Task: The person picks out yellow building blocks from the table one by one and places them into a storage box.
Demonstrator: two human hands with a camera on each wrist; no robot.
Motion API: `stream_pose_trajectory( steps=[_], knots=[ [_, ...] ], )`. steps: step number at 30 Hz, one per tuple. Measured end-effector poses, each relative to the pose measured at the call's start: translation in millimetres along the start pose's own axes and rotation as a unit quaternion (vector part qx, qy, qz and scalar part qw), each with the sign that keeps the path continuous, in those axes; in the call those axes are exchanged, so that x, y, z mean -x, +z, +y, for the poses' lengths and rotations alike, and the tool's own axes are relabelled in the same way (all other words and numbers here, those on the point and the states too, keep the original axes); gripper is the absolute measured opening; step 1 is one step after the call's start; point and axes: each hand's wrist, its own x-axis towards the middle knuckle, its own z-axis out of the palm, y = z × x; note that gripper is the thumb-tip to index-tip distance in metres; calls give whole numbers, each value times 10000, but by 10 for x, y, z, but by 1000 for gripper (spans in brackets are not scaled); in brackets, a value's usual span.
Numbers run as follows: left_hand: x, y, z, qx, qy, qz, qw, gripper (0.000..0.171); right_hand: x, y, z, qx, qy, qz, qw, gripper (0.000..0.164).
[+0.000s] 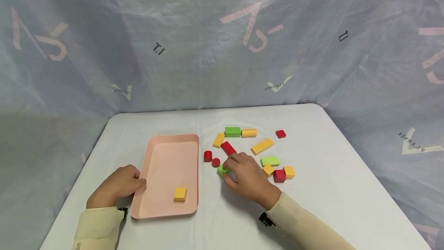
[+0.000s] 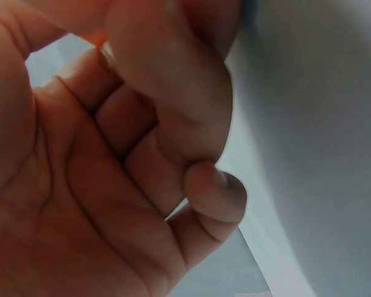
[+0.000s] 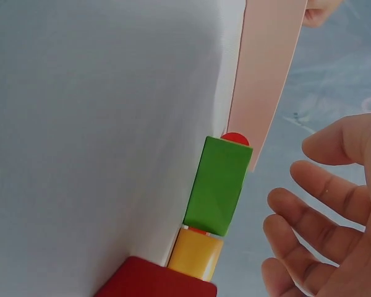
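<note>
On the left of the table my left hand [image 1: 119,184] grips the side rim of a pink tray [image 1: 199,165], thumb at the rim. Curled fingers [image 2: 191,105] fill the left wrist view, where the tray is hidden. A yellow cube [image 1: 180,194] lies inside the tray, towards its near right corner. My right hand [image 1: 248,174] reaches over the table right of the tray, its fingertips at a small green block [image 1: 222,170], partly covered. In the right wrist view, the bent fingers [image 3: 297,247] stand apart with nothing between them, beside a green block [image 3: 218,185].
Around the right hand lie red cylinders [image 1: 207,156], a red bar [image 1: 228,148], a yellow bar [image 1: 262,146], a dark green block [image 1: 232,132], a yellow cylinder [image 1: 249,132], a light green block [image 1: 270,161] and a red cube [image 1: 279,176]. A grey cloth [image 1: 208,68] hangs behind the table.
</note>
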Motion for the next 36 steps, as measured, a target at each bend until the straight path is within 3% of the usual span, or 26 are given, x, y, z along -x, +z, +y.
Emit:
stream_pose_trajectory(
  steps=[36],
  knots=[
    [-2,-13,15,128,-44,-66,9999,30,83,-161,296,-18,361,-6,9993,17]
  ],
)
